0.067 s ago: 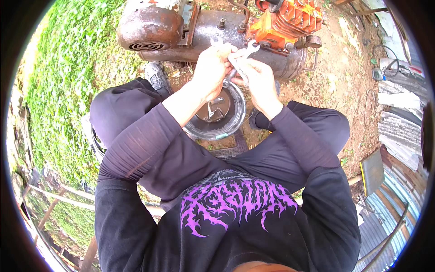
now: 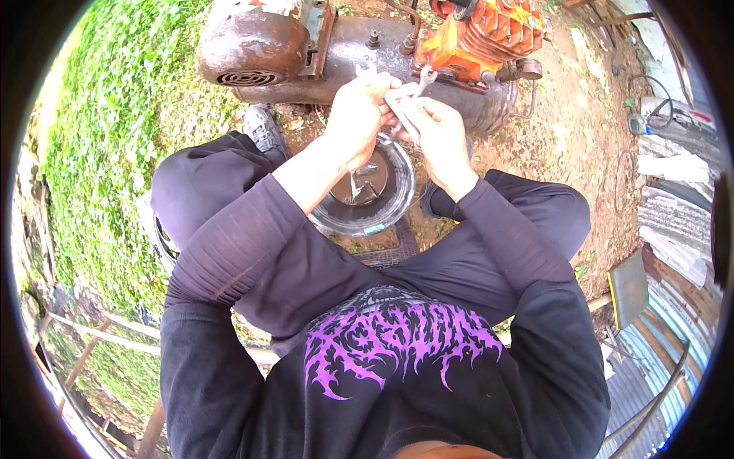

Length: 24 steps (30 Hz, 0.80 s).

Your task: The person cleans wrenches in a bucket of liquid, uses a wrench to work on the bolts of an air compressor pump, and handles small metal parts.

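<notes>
My left hand (image 2: 353, 118) is closed round an open-ended wrench, whose pale jaw (image 2: 366, 70) sticks out above the fingers. Close beside it, my right hand (image 2: 443, 138) grips metal wrenches. One open-ended wrench (image 2: 427, 78) points its jaw up and away, and a flat shank (image 2: 405, 118) crosses below it between the two hands. Fingers hide most of the tools, so I cannot tell exactly how they overlap. Under the hands stands a round dark tray (image 2: 407, 200) with a worn rim, holding several small metal pieces (image 2: 356, 183).
Beyond the hands lies a rusty air compressor: tank (image 2: 355, 46), motor (image 2: 248, 50) at left, orange pump head (image 2: 489, 38) at right. My bent knees flank the tray. Grass (image 2: 115, 153) spreads left; corrugated sheets (image 2: 673, 222) lie right.
The open-ended wrench by my right hand has turned slightly, its jaw now more upright and a little higher. Both hands stay nearly in place.
</notes>
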### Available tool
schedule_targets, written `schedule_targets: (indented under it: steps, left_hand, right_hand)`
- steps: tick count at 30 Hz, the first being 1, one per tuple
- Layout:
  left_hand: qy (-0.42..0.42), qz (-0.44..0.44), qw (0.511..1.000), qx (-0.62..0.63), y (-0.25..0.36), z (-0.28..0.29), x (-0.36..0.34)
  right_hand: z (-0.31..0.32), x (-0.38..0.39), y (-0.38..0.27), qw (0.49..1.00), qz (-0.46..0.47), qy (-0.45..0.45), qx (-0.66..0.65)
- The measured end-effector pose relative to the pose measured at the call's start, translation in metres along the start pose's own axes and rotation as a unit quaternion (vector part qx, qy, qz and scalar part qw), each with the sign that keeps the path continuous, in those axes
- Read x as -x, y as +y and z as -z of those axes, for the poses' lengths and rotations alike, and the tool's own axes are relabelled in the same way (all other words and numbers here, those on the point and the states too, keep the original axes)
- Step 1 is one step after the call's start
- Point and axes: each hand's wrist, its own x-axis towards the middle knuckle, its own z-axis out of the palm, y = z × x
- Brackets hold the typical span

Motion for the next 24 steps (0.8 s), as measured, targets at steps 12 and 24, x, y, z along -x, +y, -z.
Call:
schedule_targets:
  steps: [12,24]
  left_hand:
    - [-0.047,-0.081,0.802,-0.590,0.055,0.013,-0.002]
    - [-0.070,-0.119,0.660,-0.739,0.052,0.013,0.012]
  right_hand:
    - [0.140,-0.002,-0.061,0.748,0.083,-0.031,0.658]
    - [0.179,-0.034,-0.048,0.634,0.163,0.079,0.752]
